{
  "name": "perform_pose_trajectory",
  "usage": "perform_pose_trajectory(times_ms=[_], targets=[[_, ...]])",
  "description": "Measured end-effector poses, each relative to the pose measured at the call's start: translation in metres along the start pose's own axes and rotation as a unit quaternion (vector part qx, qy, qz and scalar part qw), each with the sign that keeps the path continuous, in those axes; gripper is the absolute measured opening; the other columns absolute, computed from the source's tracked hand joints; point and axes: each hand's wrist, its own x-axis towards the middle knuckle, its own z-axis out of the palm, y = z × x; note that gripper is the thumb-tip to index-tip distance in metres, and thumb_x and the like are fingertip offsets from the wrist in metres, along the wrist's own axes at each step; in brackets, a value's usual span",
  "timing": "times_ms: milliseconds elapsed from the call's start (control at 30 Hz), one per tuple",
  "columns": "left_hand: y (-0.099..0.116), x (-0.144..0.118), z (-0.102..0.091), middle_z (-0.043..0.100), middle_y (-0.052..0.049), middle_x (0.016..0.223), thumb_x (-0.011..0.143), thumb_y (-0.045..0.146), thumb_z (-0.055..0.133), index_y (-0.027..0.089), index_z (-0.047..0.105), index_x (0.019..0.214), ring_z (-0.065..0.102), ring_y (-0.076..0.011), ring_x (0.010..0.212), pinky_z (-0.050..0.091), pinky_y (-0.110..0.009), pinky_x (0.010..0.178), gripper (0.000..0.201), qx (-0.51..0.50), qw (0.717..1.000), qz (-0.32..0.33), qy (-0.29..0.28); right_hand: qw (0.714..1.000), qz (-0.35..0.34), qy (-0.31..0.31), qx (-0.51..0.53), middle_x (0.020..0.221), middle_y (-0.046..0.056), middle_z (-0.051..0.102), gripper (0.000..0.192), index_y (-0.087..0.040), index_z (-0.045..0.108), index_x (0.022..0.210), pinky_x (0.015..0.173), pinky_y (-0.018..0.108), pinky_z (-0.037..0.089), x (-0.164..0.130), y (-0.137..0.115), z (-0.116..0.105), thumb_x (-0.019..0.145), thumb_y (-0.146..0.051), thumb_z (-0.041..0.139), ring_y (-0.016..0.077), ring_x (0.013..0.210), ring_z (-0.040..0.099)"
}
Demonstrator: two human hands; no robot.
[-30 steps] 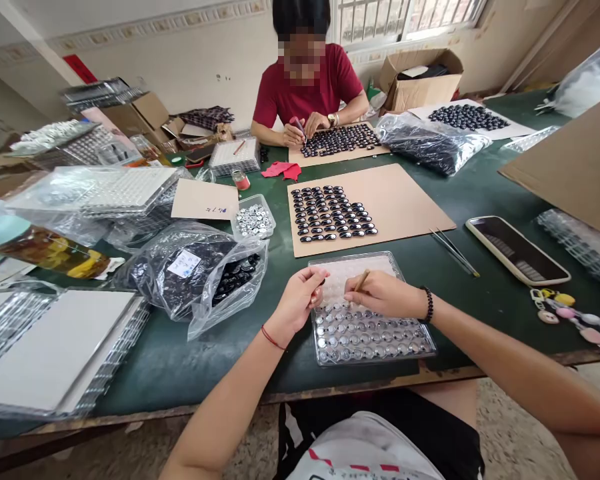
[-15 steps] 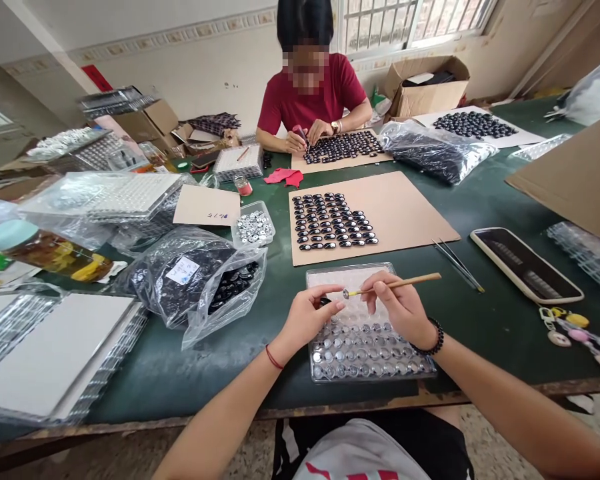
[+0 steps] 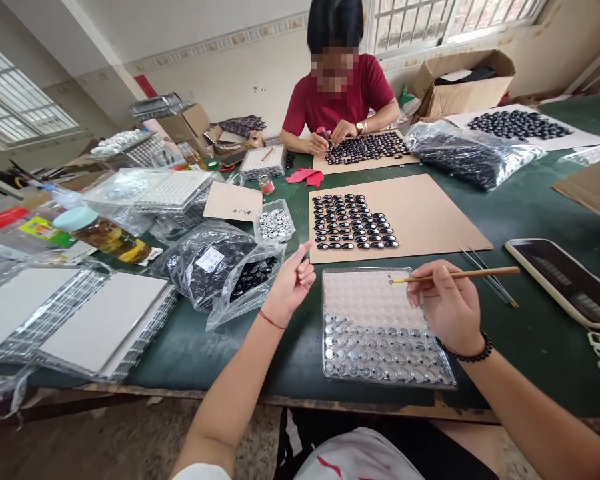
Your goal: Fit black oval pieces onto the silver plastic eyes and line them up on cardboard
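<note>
My left hand (image 3: 295,283) is raised above the table between the plastic bag and the tray, its fingers curled and the index finger pointing up. A small black piece (image 3: 304,257) shows at its fingertips, mostly hidden. In my right hand (image 3: 447,303) is a thin wooden stick (image 3: 485,272) with a yellow tip, held like a pen; a tiny silvery bit shows at that tip. Below lies a clear plastic tray (image 3: 387,353) with rows of round cups; the nearer rows hold round glossy pieces, and the far rows look pale.
Beyond the tray, black oval pieces stand in rows on cardboard (image 3: 445,220). An open bag of black pieces (image 3: 200,267) and a box of silvery discs (image 3: 276,223) are to the left. Tweezers (image 3: 490,277) and a phone (image 3: 560,280) lie right. A co-worker (image 3: 340,100) works opposite.
My left hand has moved away from the stick's tip, leftward off the tray, and its fingers have curled. My right hand has moved right with the stick. The view has turned left.
</note>
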Motion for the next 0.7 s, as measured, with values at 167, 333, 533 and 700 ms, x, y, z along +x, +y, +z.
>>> perform_pose_trajectory(times_ms=[167, 333, 533, 700], targets=[[-0.021, -0.008, -0.001, 0.037, 0.008, 0.042, 0.068, 0.033, 0.064, 0.013, 0.055, 0.071, 0.03, -0.0018, 0.035, 0.024, -0.013, 0.034, 0.022, 0.116, 0.99, -0.081, -0.022, 0.999, 0.014, -0.034, -0.026, 0.063, 0.003, 0.053, 0.024, -0.017, 0.058, 0.079, 0.042, 0.025, 0.037, -0.003, 0.006, 0.003, 0.089, -0.033, 0.043, 0.013, 0.049, 0.049], [-0.042, -0.029, 0.013, 0.055, 0.001, 0.052, 0.069, 0.037, 0.061, 0.015, 0.063, 0.081, 0.047, -0.0082, 0.043, 0.037, -0.02, 0.043, 0.026, 0.405, 0.909, 0.011, -0.094, 0.993, -0.008, -0.077, -0.094, 0.064, 0.002, 0.053, 0.02, -0.017, 0.053, 0.082, 0.042, 0.023, 0.038, -0.006, 0.013, 0.009, 0.09, -0.033, 0.042, 0.0107, 0.046, 0.047], [-0.047, -0.029, 0.013, 0.059, -0.001, 0.057, 0.068, 0.037, 0.061, 0.014, 0.064, 0.087, 0.052, -0.0111, 0.047, 0.041, -0.021, 0.047, 0.029, 0.464, 0.877, 0.05, -0.111, 0.938, -0.134, -0.189, -0.257, 0.066, 0.001, 0.052, 0.014, -0.017, 0.053, 0.079, 0.052, 0.022, 0.037, -0.013, 0.014, 0.014, 0.088, -0.024, 0.044, 0.0103, 0.054, 0.047], [-0.046, -0.025, 0.011, 0.061, -0.002, 0.061, 0.068, 0.032, 0.062, 0.014, 0.063, 0.095, 0.055, -0.0117, 0.05, 0.043, -0.021, 0.049, 0.032, 0.476, 0.871, 0.05, -0.111, 0.902, -0.18, -0.245, -0.307, 0.067, 0.002, 0.052, 0.016, -0.016, 0.051, 0.08, 0.055, 0.023, 0.036, -0.015, 0.013, 0.014, 0.089, -0.022, 0.04, 0.011, 0.058, 0.047]])
